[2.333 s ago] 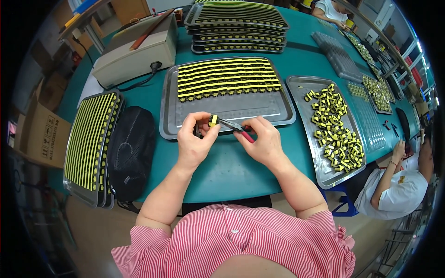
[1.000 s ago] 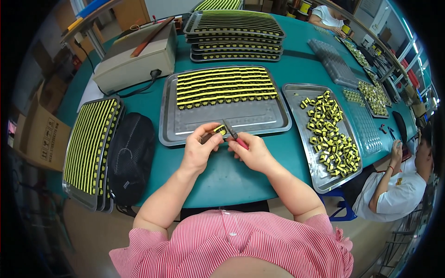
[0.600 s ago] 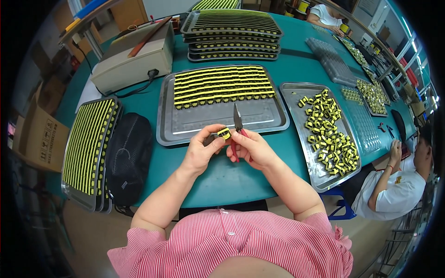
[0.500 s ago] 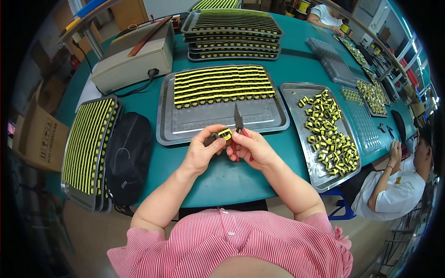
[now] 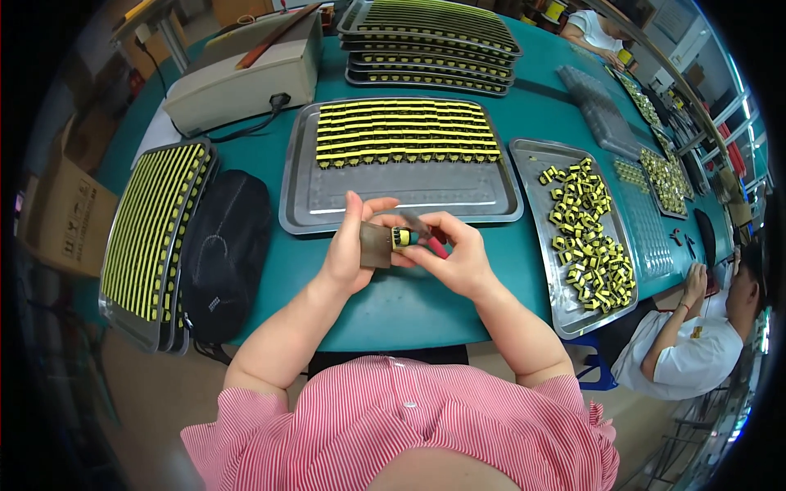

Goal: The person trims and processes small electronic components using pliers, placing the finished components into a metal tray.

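My left hand is closed around a flat grey-brown block, thumb pointing up. Against the block's right edge sits a small yellow-and-black coil part. In my closed right hand are red-handled pliers, their jaws blurred by motion. The right fingertips come close to the part; whether they touch it is hard to see. Beyond both hands lies a metal tray with tight rows of similar parts along its far half.
At right, another metal tray holds loose yellow-and-black parts. Filled trays are stacked at the back, more at far left beside a black case. A beige box-shaped machine stands back left. A co-worker sits at right.
The grey-brown block has come into plain view in my left hand, whose thumb has lifted. The pliers, upright before, have tilted toward the part. The view has shifted slightly.
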